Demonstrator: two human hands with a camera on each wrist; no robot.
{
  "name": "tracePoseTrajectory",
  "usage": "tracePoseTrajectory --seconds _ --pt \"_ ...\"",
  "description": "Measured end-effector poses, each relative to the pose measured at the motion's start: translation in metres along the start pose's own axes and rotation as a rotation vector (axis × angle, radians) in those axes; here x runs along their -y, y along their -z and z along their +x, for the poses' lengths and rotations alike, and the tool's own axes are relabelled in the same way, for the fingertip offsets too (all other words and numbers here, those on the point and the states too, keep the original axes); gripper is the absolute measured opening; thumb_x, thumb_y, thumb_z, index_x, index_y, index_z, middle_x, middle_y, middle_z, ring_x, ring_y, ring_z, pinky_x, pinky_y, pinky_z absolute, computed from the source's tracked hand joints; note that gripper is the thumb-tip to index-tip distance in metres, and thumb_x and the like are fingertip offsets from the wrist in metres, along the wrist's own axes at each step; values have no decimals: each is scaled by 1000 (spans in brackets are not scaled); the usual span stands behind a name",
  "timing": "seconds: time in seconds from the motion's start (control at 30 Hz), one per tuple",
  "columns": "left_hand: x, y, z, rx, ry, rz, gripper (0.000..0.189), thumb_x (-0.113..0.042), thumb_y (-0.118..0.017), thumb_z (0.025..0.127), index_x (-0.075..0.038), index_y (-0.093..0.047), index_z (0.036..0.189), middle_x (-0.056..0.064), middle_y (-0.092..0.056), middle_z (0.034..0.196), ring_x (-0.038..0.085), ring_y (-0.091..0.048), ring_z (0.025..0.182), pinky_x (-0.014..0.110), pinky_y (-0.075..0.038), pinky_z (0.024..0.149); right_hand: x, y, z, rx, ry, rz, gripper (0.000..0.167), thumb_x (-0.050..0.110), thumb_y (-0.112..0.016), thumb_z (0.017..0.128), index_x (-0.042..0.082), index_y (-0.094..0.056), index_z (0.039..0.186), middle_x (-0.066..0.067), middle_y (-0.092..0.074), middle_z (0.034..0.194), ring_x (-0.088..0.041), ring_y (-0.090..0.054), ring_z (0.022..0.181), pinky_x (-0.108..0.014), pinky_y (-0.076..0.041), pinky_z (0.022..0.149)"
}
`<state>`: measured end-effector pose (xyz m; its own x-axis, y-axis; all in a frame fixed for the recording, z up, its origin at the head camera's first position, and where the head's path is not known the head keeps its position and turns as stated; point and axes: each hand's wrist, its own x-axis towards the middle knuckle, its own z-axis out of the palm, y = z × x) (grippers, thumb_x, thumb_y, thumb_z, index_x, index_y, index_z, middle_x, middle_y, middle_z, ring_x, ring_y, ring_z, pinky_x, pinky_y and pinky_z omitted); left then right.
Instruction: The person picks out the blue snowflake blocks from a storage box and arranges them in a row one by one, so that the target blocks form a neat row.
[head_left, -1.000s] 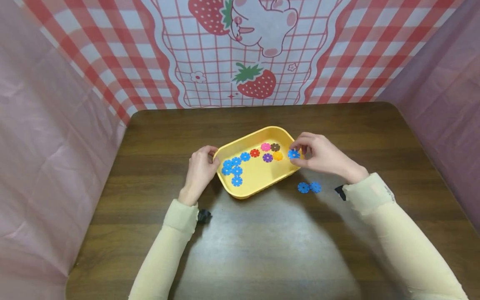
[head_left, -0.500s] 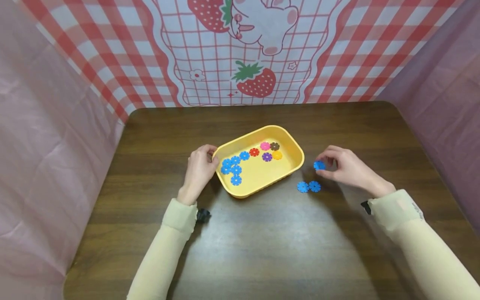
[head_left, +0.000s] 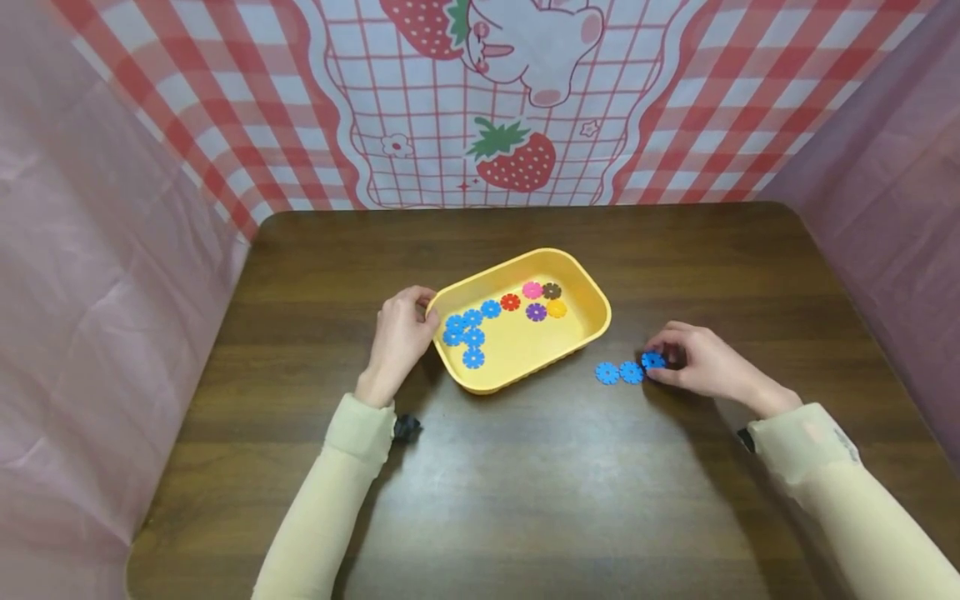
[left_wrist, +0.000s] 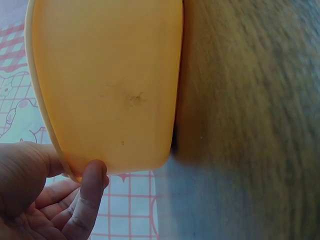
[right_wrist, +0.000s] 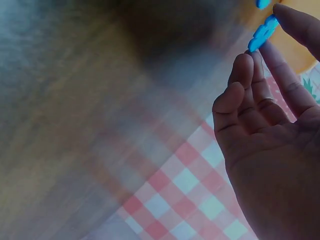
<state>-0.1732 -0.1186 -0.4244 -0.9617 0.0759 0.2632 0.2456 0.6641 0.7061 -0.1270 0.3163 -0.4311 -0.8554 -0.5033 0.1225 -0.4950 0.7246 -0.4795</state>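
Observation:
Between the thumb and fingers of my right hand (head_left: 701, 362) I pinch a blue notched disc (head_left: 653, 360); the right wrist view shows the same disc (right_wrist: 263, 34) held by its edges. Just left of it, two blue discs (head_left: 619, 372) lie side by side on the table. My left hand (head_left: 401, 337) grips the left end of a yellow tray (head_left: 517, 375), and the left wrist view shows thumb and fingers at the tray's rim (left_wrist: 45, 112). Inside the tray are several blue discs (head_left: 473, 337), plus red (head_left: 510, 302), pink (head_left: 532, 290), brown (head_left: 552, 291), purple (head_left: 536, 312) and orange (head_left: 557, 308) ones.
The brown wooden table (head_left: 525, 492) carries everything. A red and white checked cloth (head_left: 307, 108) with strawberries hangs behind its far edge. Pink curtains (head_left: 97, 275) stand at both sides.
My right hand has carried the blue disc out from over the tray's right end, rightward and down, to beside the two discs on the table. The left hand stays on the tray.

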Motion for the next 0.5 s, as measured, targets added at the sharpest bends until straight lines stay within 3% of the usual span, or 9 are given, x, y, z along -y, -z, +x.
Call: tracePoseTrajectory --seconds 0.5 --pt "1 -1 1 -1 5 -2 21 0 -64 85 5 -70 105 14 -71 91 22 -65 68 37 -53 63 -2 -6 -7 22 20 -3 26 8 -87 73 7 -72 94 5 -57 82 -9 -53 71 -24 -46 61"
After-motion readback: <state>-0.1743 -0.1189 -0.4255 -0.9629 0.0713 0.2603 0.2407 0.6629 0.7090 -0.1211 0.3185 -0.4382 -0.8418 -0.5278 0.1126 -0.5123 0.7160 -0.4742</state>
